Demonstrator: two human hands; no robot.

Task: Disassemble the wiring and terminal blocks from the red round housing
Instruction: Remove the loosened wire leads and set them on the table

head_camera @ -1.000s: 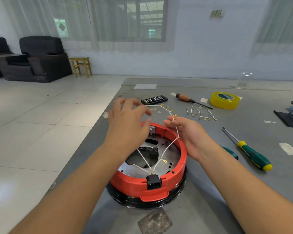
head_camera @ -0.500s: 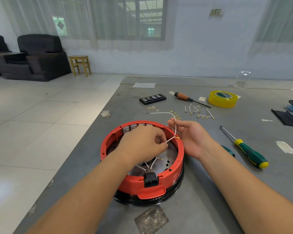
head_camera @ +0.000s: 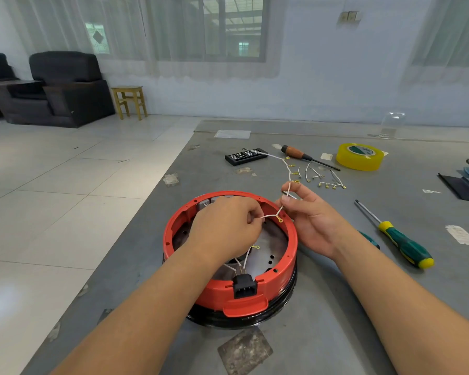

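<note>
The red round housing sits on a black ring at the table's near edge, with a black power socket in its front wall. White wires run from the socket up into my left hand, which hovers over the housing and pinches a white wire with a yellow ring terminal. My right hand at the housing's right rim pinches the same white wire harness, which trails away across the table with several yellow terminals. Grey terminal blocks show at the housing's far inner wall.
Loose wire pieces, a wooden-handled screwdriver, a black bit case and a yellow tape roll lie beyond the housing. A green-yellow screwdriver lies to the right. The table's left edge drops to a tiled floor.
My left hand moved from the housing's far rim down over its middle and took hold of the wire. The harness's far end now stretches further out across the table.
</note>
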